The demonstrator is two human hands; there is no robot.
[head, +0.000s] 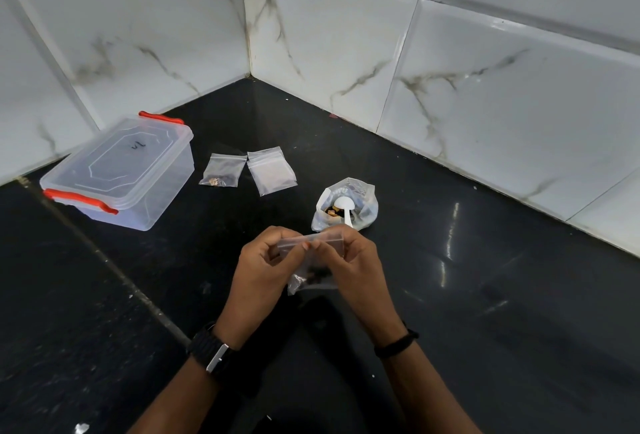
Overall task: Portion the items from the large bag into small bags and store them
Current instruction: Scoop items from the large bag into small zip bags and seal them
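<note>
Holding the small bag at lower centre, both the left hand and right hand pinch its top strip, so that's the place to grip. Thin, floppy, slick film, nearly weightless, dark bits sagging at the bottom. Large bag sits just above with a white spoon in it; the seal is probably still open, fingers hide it

One dark handwritten mark is noted at the centre of the lid of the clear storage box, at about 10 o'clock on the counter. It cannot be read; its strokes are too small and blurred. No other text, label or number is legible.
</note>
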